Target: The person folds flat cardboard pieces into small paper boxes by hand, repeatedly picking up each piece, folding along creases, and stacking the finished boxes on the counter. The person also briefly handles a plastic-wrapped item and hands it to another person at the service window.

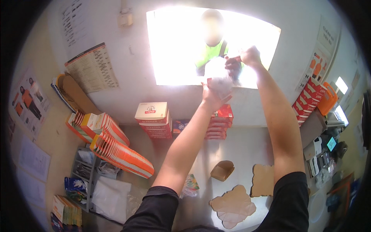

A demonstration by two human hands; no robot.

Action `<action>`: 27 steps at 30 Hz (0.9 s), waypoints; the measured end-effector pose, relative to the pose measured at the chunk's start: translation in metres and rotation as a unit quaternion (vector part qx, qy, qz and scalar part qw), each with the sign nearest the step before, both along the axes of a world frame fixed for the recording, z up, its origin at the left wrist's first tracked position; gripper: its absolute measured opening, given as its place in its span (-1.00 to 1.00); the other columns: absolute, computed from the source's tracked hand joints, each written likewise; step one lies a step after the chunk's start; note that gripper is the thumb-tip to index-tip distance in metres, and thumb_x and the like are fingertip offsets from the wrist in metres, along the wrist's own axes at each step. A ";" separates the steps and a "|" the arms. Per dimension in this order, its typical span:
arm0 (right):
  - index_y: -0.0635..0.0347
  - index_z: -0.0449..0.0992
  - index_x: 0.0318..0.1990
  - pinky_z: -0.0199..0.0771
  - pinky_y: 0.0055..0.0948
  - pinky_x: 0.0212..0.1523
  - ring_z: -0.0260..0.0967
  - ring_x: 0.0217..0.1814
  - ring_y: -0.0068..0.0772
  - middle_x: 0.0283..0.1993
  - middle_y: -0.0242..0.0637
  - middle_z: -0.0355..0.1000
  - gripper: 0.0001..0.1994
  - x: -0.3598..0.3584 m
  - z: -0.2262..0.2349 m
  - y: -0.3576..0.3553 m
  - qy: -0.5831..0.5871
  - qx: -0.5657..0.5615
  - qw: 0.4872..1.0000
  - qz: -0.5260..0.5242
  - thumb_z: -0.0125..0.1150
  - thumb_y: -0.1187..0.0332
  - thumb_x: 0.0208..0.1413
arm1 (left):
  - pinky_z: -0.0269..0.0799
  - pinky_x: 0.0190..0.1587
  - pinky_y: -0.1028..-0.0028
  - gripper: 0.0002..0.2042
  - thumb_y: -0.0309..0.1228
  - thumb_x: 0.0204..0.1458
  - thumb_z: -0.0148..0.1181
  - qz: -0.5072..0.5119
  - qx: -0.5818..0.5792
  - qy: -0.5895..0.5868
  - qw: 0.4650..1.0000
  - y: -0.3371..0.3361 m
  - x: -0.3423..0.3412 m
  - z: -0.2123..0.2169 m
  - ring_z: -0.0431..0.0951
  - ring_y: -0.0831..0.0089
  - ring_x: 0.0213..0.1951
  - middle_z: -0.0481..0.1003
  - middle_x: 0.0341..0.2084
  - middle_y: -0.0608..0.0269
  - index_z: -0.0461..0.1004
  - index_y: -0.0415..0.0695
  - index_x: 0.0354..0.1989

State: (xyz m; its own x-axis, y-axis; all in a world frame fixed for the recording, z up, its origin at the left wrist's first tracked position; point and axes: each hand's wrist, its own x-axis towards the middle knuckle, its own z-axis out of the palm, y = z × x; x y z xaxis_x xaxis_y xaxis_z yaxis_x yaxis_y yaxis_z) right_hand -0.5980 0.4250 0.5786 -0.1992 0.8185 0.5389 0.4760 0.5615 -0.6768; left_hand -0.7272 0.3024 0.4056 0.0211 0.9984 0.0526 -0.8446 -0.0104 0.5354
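Observation:
Both my arms reach up to a bright window opening [174, 46]. My left hand [212, 97] supports a whitish plastic bag [218, 75] from below, its thumb and fingers around the bag's lower part. A bit of red shows on the bag; its contents cannot be made out. To the right and higher, my right hand [250, 56] is closed, its fingers turned toward the hand [233, 66] of a person [212, 50] in a yellow-green vest outside. That hand is at the bag's upper right side. Glare hides what my right fingers hold, if anything.
Below the window stand stacked red-and-white boxes [154, 123] and red boxes [218, 125]. Orange-and-white folded cartons [121, 154] lie left, beside a grey organizer [92, 174]. An open brown paper tray [222, 170] and cardboard pieces [234, 207] rest on the metal counter [201, 208].

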 end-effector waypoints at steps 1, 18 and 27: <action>0.29 0.69 -0.25 0.65 -0.37 -0.22 0.66 -0.38 -0.40 -0.46 -0.21 0.64 -0.83 0.009 -0.003 0.004 0.019 -0.012 0.999 0.034 0.32 0.35 0.16 | 0.19 0.38 -0.12 -0.13 0.43 0.30 -0.55 0.016 -0.034 0.033 0.999 -0.006 0.006 -0.004 0.29 -0.05 0.39 0.21 0.45 0.07 0.03 0.06 0.57; 0.20 0.56 0.15 0.55 -0.38 0.03 0.55 -0.03 -0.45 0.02 -0.24 0.61 -0.61 0.283 -0.410 -0.538 0.019 -0.583 0.800 0.142 0.35 0.16 0.30 | 0.02 0.40 -0.42 -0.34 -0.25 -0.06 0.52 -0.074 -0.002 0.878 0.473 -0.236 0.122 -0.224 0.08 -0.09 0.52 0.35 0.39 0.20 0.46 0.20 0.30; 0.12 0.51 0.24 0.60 -0.31 0.06 0.61 -0.03 -0.32 0.12 -0.11 0.57 -0.50 0.411 -0.407 -0.582 0.064 -0.600 0.797 0.023 0.41 0.09 0.25 | 0.00 0.38 -0.33 -0.83 -0.29 0.08 0.37 0.071 -0.008 0.876 0.477 -0.233 0.183 -0.243 0.42 -0.03 0.27 0.66 -0.11 0.20 0.71 -0.01 -0.19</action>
